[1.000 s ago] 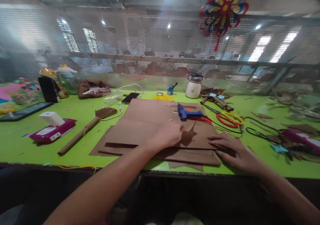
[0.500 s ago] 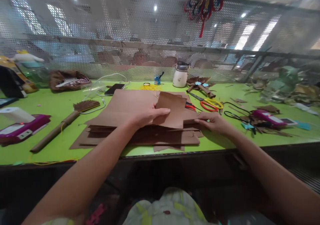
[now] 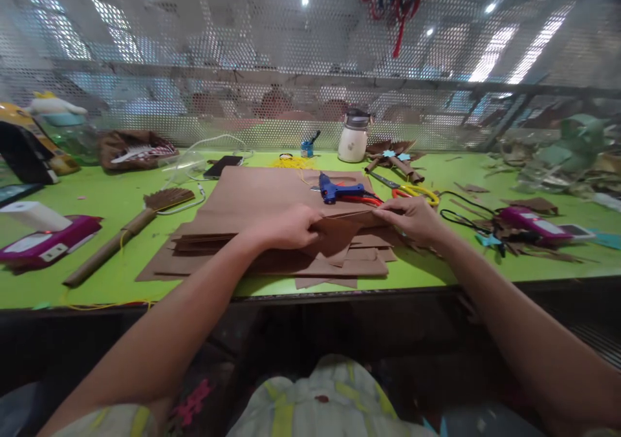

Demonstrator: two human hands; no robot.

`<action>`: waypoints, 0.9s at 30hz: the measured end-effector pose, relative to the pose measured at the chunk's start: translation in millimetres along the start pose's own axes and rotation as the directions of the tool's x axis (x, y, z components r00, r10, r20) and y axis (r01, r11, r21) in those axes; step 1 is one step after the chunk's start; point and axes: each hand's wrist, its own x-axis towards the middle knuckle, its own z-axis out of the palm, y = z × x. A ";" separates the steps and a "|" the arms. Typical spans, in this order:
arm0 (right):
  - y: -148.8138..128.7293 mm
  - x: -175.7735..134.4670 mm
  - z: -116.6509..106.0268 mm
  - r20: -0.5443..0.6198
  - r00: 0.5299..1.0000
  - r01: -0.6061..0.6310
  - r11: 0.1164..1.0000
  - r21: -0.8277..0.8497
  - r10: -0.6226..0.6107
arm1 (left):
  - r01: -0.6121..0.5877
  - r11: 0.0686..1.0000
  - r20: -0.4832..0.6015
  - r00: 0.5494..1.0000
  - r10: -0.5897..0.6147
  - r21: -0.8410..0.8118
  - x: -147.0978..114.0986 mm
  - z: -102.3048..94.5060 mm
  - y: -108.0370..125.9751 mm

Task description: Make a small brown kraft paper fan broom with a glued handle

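Between my hands a piece of brown paper (image 3: 338,238) is held tilted, its upper edge nearly level. My left hand (image 3: 297,225) has its fingers closed on the left end of that piece. My right hand (image 3: 411,218) pinches its right end between thumb and fingers. Under both hands lies a stack of larger brown paper sheets (image 3: 252,194), slightly uneven at the edges. Just beyond the held piece a blue glue gun (image 3: 334,189) rests on the stack. Behind my right hand are scissors (image 3: 412,192) with yellow handles.
On the green table (image 3: 262,288) a brown paper fan-shaped stem (image 3: 116,246) and a purple power strip (image 3: 53,240) lie left. A white bottle (image 3: 353,141), blue jar (image 3: 307,149) and phone (image 3: 224,167) stand or lie behind. Paper scraps and a purple device (image 3: 533,222) lie right.
The brown paper piece, upright in my left hand before, is now tipped down and held at both ends. My right hand has moved up slightly. The blue glue gun has come into view.
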 end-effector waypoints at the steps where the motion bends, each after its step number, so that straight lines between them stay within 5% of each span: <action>1: -1.3 -3.6 -0.2 -0.029 0.999 0.022 1.000 -0.003 -0.022 | 0.006 1.000 0.000 1.000 -0.006 0.002 0.6 0.6 -0.6; 6: -24.3 -31.1 -7.3 -0.254 0.931 0.220 0.958 -0.187 -0.263 | 0.080 0.992 0.002 0.997 -0.080 -0.097 1.1 -1.2 -2.3; 8: -36.7 -44.3 -7.8 -0.172 0.931 0.287 0.936 -0.203 -0.322 | 0.083 0.988 0.007 0.997 -0.083 -0.133 2.5 -2.0 -3.6; 13: -52.0 -58.7 1.1 0.260 0.899 0.412 0.882 -0.228 -0.352 | 0.109 0.985 -0.017 0.993 -0.113 -0.132 7.6 -2.2 -12.1; 17: -54.2 -49.9 5.7 0.377 0.859 0.484 0.790 -0.376 -0.347 | 0.116 0.983 -0.021 0.993 -0.120 -0.143 9.3 -2.0 -19.1; 22: -52.4 -37.4 11.9 0.344 0.848 0.525 0.724 -0.446 -0.403 | 0.154 0.955 -0.007 0.987 -0.161 -0.252 10.9 -2.6 -27.4; 27: -40.0 -23.6 11.5 0.143 0.891 0.454 0.853 -0.256 -0.431 | 0.075 0.924 -0.068 0.992 -0.109 -0.375 12.2 -6.2 -35.8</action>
